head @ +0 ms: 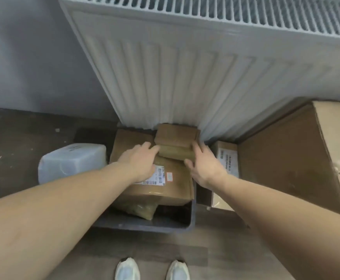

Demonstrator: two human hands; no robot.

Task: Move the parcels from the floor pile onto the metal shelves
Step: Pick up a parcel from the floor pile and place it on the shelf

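Observation:
A small brown cardboard parcel (pixel 175 141) lies on top of a larger brown parcel with a white shipping label (pixel 175 186), under the radiator. My left hand (pixel 139 161) reaches to the small parcel's left side, fingers extended and touching its edge. On the small parcel's right side is my right hand (pixel 202 165), fingers straight along the edge and thumb by the front corner. The large parcel rests in a dark grey bin (pixel 145 225), over a yellowish padded bag (pixel 141 210). No metal shelves are in view.
A white radiator (pixel 195 67) hangs just above the pile. A white plastic-wrapped parcel (pixel 72 164) sits on the left. A labelled box (pixel 225 158) and a big brown carton (pixel 290 154) stand on the right. My shoes (pixel 153 269) are on the wood floor.

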